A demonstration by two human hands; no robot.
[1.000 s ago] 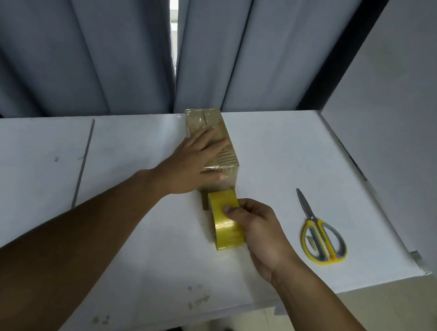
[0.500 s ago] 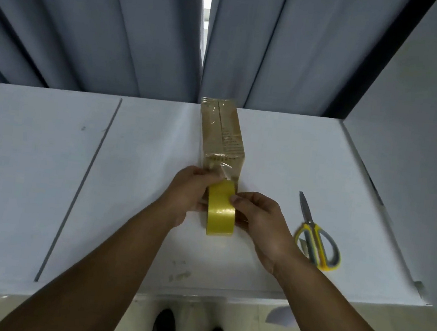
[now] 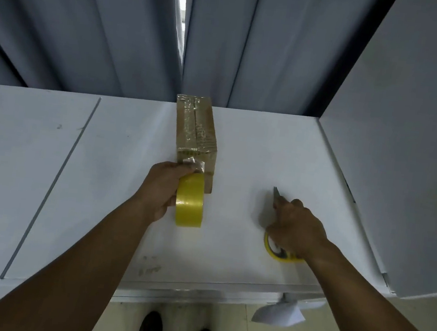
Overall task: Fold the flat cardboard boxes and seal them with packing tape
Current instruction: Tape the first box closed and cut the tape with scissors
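Observation:
A closed brown cardboard box (image 3: pixel 198 127) lies lengthwise on the white table (image 3: pixel 118 170), with shiny tape along its top seam. A strip of tape runs from the box's near end to a yellow tape roll (image 3: pixel 189 200) standing on edge just in front of it. My left hand (image 3: pixel 161 187) grips the roll from the left side. To the right, my right hand (image 3: pixel 295 225) lies over yellow-handled scissors (image 3: pixel 279 254), fingers curled on them; only the blade tip and a handle loop show.
Grey curtains hang behind the table. A white panel (image 3: pixel 403 159) stands along the table's right edge. A seam line (image 3: pixel 54 182) crosses the table on the left. My shoes and a scrap of white paper (image 3: pixel 278 312) are on the floor below the front edge.
My right hand let go of the tape roll and moved right onto the scissors. My left hand took over the roll, which stays at the box's near end.

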